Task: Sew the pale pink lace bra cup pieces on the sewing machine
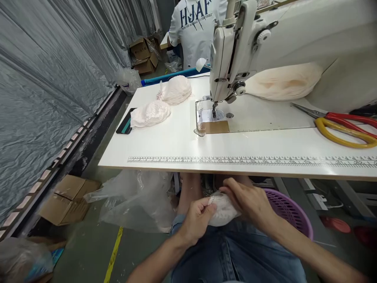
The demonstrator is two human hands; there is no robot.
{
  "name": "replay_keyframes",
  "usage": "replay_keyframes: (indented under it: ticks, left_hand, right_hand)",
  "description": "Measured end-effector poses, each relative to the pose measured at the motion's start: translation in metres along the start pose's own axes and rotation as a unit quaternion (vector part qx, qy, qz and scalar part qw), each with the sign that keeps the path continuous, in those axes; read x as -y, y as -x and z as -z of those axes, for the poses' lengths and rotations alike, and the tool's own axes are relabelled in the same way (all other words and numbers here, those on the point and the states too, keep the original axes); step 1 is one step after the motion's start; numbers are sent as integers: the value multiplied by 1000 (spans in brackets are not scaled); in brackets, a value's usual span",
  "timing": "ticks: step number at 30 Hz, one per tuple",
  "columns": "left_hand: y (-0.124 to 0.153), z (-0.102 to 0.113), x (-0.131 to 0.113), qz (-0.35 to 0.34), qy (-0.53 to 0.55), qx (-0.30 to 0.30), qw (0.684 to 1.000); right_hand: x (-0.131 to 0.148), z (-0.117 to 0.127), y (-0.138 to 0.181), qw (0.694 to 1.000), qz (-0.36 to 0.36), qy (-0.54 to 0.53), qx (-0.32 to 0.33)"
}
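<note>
Both my hands are down in my lap, below the front edge of the sewing table (pixel 165 149). My left hand (pixel 196 220) is closed on the left side of a small white lace cup piece (pixel 222 210). My right hand (pixel 250 202) lies over the piece's right side with its fingers curled on it. Two more lace pieces lie on the table's left part, one (pixel 150 113) nearer me and one (pixel 176 89) further back. The white sewing machine (pixel 235 51) stands at the table's middle, its needle over the metal plate (pixel 210 116).
Red and yellow scissors (pixel 344 125) lie at the right. A stack of peach cups (pixel 284 82) sits behind the machine. A purple basket (pixel 290 212) is by my right knee. Clear plastic bags (pixel 135 196) and cardboard boxes (pixel 69 198) lie on the floor at the left. A person in a white shirt (pixel 196 27) stands behind.
</note>
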State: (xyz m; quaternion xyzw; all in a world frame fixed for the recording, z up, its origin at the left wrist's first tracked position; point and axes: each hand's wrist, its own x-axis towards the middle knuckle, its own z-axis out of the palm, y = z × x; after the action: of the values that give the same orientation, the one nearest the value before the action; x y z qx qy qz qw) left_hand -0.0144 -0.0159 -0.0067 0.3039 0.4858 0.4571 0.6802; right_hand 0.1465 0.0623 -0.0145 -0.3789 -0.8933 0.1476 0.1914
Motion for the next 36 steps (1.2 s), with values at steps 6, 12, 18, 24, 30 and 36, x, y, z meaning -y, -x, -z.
replay_keyframes:
  ticks: [6,12,18,24,30,36]
  left_hand:
    - [0,7,-4,17,45,22,999]
    - [1,7,-10,13,37,28,999]
    - [2,7,-11,26,20,14,999]
    - [-1,7,-5,0,-2,-24,1000]
    - [-2,6,-3,-30,-46,-36,998]
    - [0,5,-6,-29,-60,-58,996]
  right_hand:
    - [3,2,6,991,19,-118,62]
    - [12,0,2,988,56,-142,35]
    - [14,5,-5,990,71,-121,16]
    - [19,7,-10,993,82,-79,-13]
    - [27,11,-12,994,79,-71,-28]
    - [29,13,-12,993,64,-98,-10]
